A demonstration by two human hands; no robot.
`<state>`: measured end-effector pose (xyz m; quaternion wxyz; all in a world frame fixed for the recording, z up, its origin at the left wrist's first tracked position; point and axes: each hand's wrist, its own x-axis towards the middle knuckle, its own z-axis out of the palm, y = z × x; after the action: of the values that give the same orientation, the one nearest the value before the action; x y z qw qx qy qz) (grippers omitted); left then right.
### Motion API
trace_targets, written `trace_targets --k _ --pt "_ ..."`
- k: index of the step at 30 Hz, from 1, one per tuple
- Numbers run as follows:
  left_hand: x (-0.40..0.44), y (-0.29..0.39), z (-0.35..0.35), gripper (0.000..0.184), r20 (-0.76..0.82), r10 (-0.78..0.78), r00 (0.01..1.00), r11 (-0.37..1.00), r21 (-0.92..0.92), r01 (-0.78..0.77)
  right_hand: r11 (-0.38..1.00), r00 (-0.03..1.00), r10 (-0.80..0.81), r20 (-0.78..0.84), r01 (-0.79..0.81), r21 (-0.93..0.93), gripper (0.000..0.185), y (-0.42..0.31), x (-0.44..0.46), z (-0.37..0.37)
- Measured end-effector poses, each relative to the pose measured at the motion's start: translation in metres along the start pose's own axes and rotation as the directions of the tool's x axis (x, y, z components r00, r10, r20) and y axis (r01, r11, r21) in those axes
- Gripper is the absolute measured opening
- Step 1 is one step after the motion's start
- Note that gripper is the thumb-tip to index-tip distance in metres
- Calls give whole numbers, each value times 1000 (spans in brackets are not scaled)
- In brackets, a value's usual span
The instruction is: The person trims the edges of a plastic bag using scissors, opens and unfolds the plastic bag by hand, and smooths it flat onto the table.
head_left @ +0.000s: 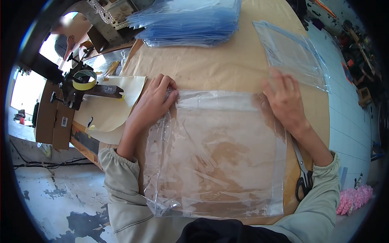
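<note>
A large clear plastic bag (227, 162) lies flat in front of me, its seams along the sides and a folded band across the top. At its upper left corner, my left hand (156, 97) is closed with the fingers curled on the plastic edge. My right hand (287, 101) is over the upper right corner; its fingers are bent and smeared by motion, so whether they grip the bag cannot be made out. Scissors (303, 178) with black handles lie beside the bag, partly under my right forearm.
A thick stack of bluish plastic sheets (190, 24) sits at the table's back. Another clear plastic bag (291, 52) rests at the back right. On the left, a black clamp-like fixture (73, 87) carries a yellow tape roll (84, 80). Beyond it, a person (67, 44) is partly visible.
</note>
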<state>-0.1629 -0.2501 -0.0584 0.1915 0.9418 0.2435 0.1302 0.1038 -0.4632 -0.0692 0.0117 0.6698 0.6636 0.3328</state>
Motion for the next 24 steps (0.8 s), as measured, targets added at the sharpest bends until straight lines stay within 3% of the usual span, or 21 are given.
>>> trace_targets --k 1,4,7,10,13,16,19,22,24 --pt "-1 0 -1 23 -14 -43 999 998 -49 42 994 993 -98 -68 100 37 27 2 1 2" --pt "-6 -9 -17 27 39 -207 978 971 -114 210 900 980 -195 -50 199 389 34 9 -1 10" --pt "-15 -15 -36 28 197 -180 964 944 -242 226 888 987 -162 -20 155 433 37 8 -1 12" --pt "-16 -14 -33 28 213 -246 946 854 -414 316 895 988 -154 -18 147 421 37 7 0 9" --pt "-16 -12 -36 27 246 -291 924 909 -230 347 905 987 -160 1 146 400 38 8 0 8" --pt "-18 -15 -28 23 137 -213 967 963 -136 232 915 988 -152 5 139 379 40 8 -1 9" --pt "-18 -3 -34 20 71 -275 959 957 -71 280 919 990 -133 48 105 379 44 7 -2 8" --pt "-22 -3 -34 17 -53 -287 957 915 -310 257 935 992 -123 19 110 338 42 7 -4 12" --pt "-25 -14 -24 16 -125 -159 979 849 -523 71 933 993 -120 19 106 343 43 7 -3 11"
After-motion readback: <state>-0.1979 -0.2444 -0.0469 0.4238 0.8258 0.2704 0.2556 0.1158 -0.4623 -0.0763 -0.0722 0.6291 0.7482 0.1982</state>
